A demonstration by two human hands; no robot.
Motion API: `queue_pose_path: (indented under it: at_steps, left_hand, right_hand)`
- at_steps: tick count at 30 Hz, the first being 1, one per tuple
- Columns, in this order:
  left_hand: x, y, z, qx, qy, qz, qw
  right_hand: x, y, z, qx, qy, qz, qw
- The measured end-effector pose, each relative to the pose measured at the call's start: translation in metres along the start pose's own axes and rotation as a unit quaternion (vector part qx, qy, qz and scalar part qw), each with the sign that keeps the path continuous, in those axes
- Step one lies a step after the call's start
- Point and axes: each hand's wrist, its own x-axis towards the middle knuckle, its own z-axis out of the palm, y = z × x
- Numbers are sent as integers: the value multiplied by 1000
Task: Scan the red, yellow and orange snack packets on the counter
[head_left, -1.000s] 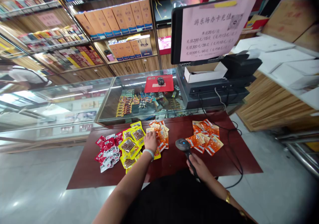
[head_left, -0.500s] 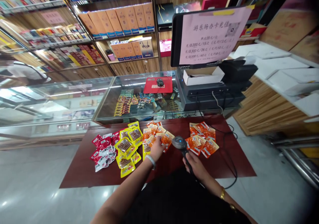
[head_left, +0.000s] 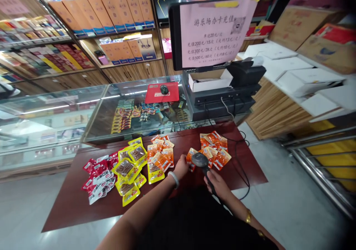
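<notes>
My right hand (head_left: 217, 183) is wrapped round the handle of a black barcode scanner (head_left: 200, 161), its head tilted towards my left hand. In my left hand (head_left: 181, 167) the fingers pinch an orange snack packet (head_left: 191, 156), which is held close beside the scanner head and partly hidden by it. To the left of that hand lies a loose pile of orange packets (head_left: 162, 157). A second group of orange packets (head_left: 214, 142) is spread beyond the scanner on the right. Yellow snack packets (head_left: 126, 168) and red-and-white packets (head_left: 100, 172) lie in heaps further left.
All the packets lie on a dark red tabletop (head_left: 69, 205). Behind it stands a glass display counter (head_left: 94, 131) with a red mouse pad (head_left: 151, 93) and a monitor bearing a pink sign (head_left: 214, 35). A black cable (head_left: 248, 176) loops over the table's right side.
My left hand has moved right from the left orange pile, carrying one orange packet to the scanner. The view has swung to the right; my right hand keeps hold of the scanner.
</notes>
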Motion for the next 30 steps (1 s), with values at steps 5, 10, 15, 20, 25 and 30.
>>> queue_pose_path:
  at_steps: [5,10,15,20,25,30]
  left_hand:
    - [11,15,26,-125,-90,98,983]
    - [-7,5,-26,100,28,84,991]
    - [-34,-19,-101,380,225,-20,897]
    - [-36,-24,-131,429,228,-70,871]
    - [-36,-27,-138,444,231,-50,864]
    - [-41,-36,-142,343,188,-15,920]
  right_hand:
    - [-6,1,-3,14,32,5,999]
    - [-6,-4,3,1,25,7,1000]
    - [-3,-3,22,-48,-10,11,999]
    - [5,13,37,-71,-49,20,996]
    - [8,22,47,-94,-68,13,993]
    - [5,17,57,-103,-62,6,993]
